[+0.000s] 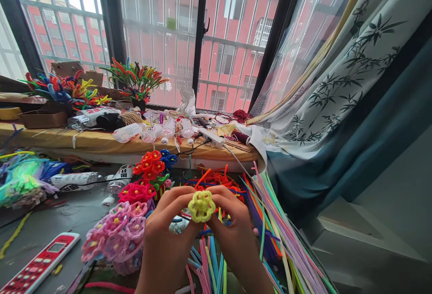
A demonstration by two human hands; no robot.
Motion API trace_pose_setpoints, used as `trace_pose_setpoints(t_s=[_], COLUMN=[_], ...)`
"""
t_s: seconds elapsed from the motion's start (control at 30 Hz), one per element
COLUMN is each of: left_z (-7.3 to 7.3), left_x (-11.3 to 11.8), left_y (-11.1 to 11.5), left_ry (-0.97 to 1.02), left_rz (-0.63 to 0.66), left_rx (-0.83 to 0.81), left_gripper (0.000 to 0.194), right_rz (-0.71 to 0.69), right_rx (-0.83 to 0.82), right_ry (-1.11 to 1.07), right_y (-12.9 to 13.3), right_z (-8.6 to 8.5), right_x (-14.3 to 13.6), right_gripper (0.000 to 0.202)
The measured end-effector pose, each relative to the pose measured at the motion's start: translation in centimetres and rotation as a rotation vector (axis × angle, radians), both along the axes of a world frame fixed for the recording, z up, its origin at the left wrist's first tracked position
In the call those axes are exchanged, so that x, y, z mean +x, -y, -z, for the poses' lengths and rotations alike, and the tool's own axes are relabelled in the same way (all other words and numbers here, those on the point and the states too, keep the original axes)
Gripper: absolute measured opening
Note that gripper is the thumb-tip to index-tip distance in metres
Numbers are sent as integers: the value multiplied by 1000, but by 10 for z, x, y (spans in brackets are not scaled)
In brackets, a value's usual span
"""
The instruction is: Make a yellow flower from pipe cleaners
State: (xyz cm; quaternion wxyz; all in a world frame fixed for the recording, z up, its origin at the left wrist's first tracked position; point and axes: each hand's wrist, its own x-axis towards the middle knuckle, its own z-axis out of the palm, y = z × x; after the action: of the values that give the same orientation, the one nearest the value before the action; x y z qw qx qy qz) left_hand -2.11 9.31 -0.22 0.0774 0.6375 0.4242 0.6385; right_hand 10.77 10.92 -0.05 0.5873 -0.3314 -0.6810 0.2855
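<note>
A small yellow pipe-cleaner flower (pixel 201 206) with looped petals is held up in the middle of the head view. My left hand (pixel 168 228) pinches its left side between thumb and fingers. On the opposite side, my right hand (pixel 231 222) grips it the same way, so both hands are closed on the one flower. Close to my left hand stand bunches of finished flowers: pink and lilac ones (pixel 116 233), magenta ones (pixel 135 191) and red ones (pixel 148 165). Loose pastel pipe cleaners (pixel 212 262) lie below my hands.
Long pipe cleaners (pixel 286 226) spread out on the right, beside a dark curtain (pixel 303 177). A red remote control (pixel 40 262) lies at lower left. Plastic bottles (pixel 130 132) and a power strip (pixel 211 137) rest on the window ledge (pixel 97 138).
</note>
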Motion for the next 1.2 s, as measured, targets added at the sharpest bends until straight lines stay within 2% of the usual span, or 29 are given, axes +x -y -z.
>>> trace_pose_setpoints(t_s=[0.17, 0.3, 0.43, 0.53, 0.63, 0.77, 1.0, 1.2], left_z=[0, -2, -3, -3, -4, -6, -5, -4], left_x=[-7, -12, -16, -17, -17, -16, -15, -16], left_y=[-3, -3, -3, -4, -6, -5, -3, -2], left_ry=[-152, -197, -266, -266, -318, -364, -420, -410], left_rz=[-21, -50, -4, -7, -22, -57, -73, -83], left_rx=[75, 128, 133, 146, 176, 206, 215, 176], left_gripper=[11, 17, 19, 19, 21, 20, 21, 18], right_rz=[85, -7, -21, 30, 119, 170, 157, 114], right_rx=[-3, -27, 22, 37, 39, 67, 87, 95], right_ry=[8, 25, 22, 16, 38, 47, 9, 29], right_y=[2, 8, 11, 14, 19, 22, 18, 20], right_z=[-1, -7, -11, -13, -14, -14, -9, -13], right_x=[6, 19, 26, 26, 22, 17, 13, 15], right_gripper=[17, 18, 22, 27, 19, 8, 9, 10])
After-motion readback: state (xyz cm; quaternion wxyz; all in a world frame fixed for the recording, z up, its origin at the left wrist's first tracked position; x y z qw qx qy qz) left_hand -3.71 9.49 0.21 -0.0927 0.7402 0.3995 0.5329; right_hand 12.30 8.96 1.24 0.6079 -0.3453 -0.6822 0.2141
